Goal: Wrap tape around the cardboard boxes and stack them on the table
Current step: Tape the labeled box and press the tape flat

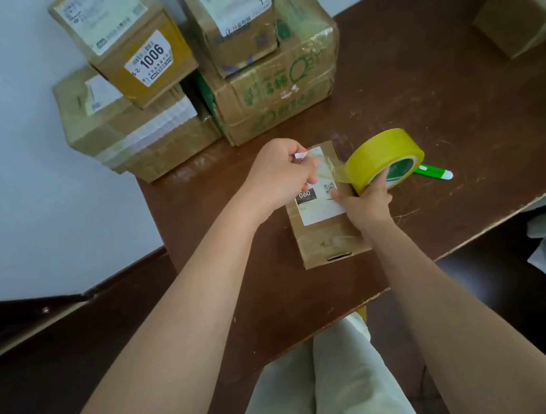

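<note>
Spanning most of the view, one brown table (421, 96) carried everything. Six cardboard boxes could be counted: at the back-left corner against the white wall, a green-printed box (274, 105) and a plain taped box (137, 143) each bore a smaller one, a labelled box (235, 22) on the first and a box marked 1006 (134, 49) on the second. A fifth box (520, 8) sat well apart at the table's far right edge. The sixth, a small box (326, 231) with a white label, lay flat in front of the person, near the stacks but not touching them. Above it, one yellow tape roll (384, 158) was gripped by the right hand (366, 205), fingers curled into its core. The left hand (278, 176) pinched the tape's loose end (301, 156), the clear strip stretched over the label. One green-and-white pen-like item (434, 171) lay just beyond the roll.
</note>
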